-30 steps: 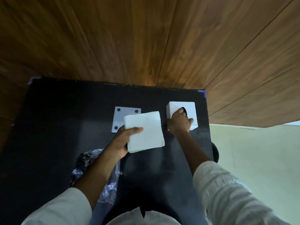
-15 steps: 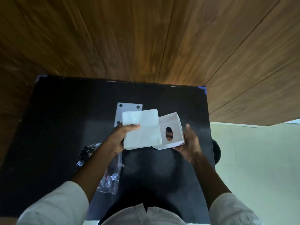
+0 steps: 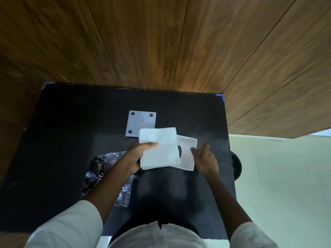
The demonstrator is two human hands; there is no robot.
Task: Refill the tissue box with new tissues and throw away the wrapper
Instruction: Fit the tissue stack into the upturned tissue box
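Note:
My left hand (image 3: 135,155) grips a thick white stack of tissues (image 3: 159,149), thumb on top, and holds it just above the table. The white tissue box (image 3: 187,154) lies partly under the stack's right edge, open side up, its oval slot showing inside. My right hand (image 3: 206,160) is at the box's right wall with fairly straight, blurred fingers, the thumb tip touching the rim. The crumpled clear printed wrapper (image 3: 100,169) lies on the table under my left forearm.
The box's flat white bottom plate (image 3: 141,122), with dark dots at its corners, lies behind the stack. Everything is on a black table (image 3: 71,122) set against a wooden wall. A dark round object (image 3: 236,165) sits on the pale floor past the table's right edge.
My right hand lifted the box from the back right, turned it open side up and brought it beside the stack. Its grip on the box has loosened. My left hand kept hold of the tissues.

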